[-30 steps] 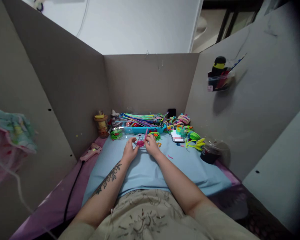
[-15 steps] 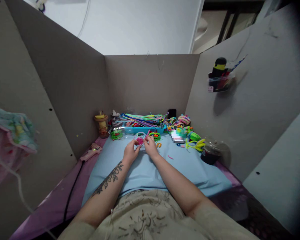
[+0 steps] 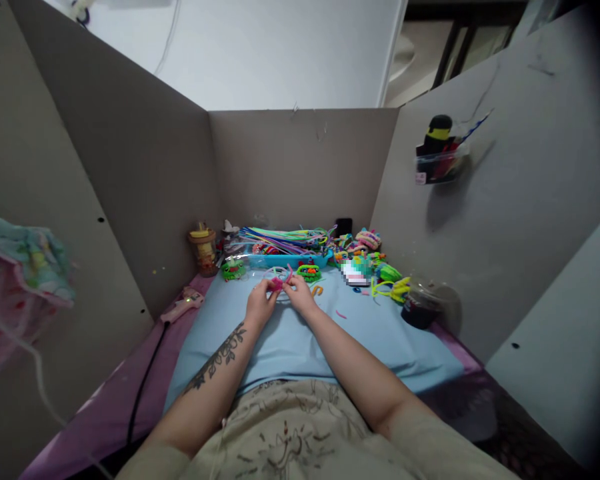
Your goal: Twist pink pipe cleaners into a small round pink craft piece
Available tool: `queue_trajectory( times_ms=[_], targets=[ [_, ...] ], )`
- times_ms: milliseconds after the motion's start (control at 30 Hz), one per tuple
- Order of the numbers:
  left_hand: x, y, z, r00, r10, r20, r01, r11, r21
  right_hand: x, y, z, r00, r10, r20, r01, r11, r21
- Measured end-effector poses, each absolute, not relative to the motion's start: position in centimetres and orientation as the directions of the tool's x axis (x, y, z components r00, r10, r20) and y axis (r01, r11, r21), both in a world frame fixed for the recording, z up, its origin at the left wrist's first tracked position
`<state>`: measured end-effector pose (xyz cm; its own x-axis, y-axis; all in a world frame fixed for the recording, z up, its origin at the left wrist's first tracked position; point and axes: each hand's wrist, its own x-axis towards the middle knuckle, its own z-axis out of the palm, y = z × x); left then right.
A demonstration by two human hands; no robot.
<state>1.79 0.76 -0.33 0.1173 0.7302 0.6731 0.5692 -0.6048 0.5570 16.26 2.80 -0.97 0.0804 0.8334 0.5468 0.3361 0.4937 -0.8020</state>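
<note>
Pink fuzzy pc [image 3: 277, 285] is up btwn the two hands, just above the blue cloth [image 3: 330, 350], approx. mid-table. L hand [image 3: 261, 301] has thumb + fingertips pinched on its L side; R hand [image 3: 300, 297] grips its R side the same way, fingers curled in. A thin pink strand [image 3: 290, 271] sticks up by the R fingertips. Pale loops [image 3: 276, 272] show just behind the pc; can't tell if they're joined to it.

Near R hand: orange bent bit [image 3: 317, 291] and, a bit farther back, green ring [image 3: 309, 272] w/ orange in it. Small pink scrap [image 3: 341, 315] lies on the cloth, farther R. Behind the hands, blue tray [image 3: 305, 261] w/ a heap of multicolored stems [image 3: 290, 238]. Green fuzzy item [image 3: 233, 269] sits L of the tray's front.

Far R: yellow fuzzy pc [image 3: 401, 289] beside a dark tub [image 3: 420, 312]. Far L: pink device [image 3: 183, 305] w/ green light + black cord; yellow-topped cup [image 3: 203, 250] behind it. Clear holder [image 3: 436, 167] w/ black-and-yellow item hangs on R panel.
</note>
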Motion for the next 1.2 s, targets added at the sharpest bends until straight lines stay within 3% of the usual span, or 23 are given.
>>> queue_trajectory(
  times_ms=[767,1200],
  targets=[
    [1.7,0.8,-0.4,0.107,0.777,0.621,0.561,-0.563,0.607,16.7,3.3,-1.3,0.078,0.825,0.560,0.339,0.506,-0.793],
    [1.8,0.3,0.1,0.150,0.777,0.611,0.539,-0.583,0.608,17.6,4.4,-1.9,0.382,0.759,0.527,0.267,0.455,-0.849]
  ],
)
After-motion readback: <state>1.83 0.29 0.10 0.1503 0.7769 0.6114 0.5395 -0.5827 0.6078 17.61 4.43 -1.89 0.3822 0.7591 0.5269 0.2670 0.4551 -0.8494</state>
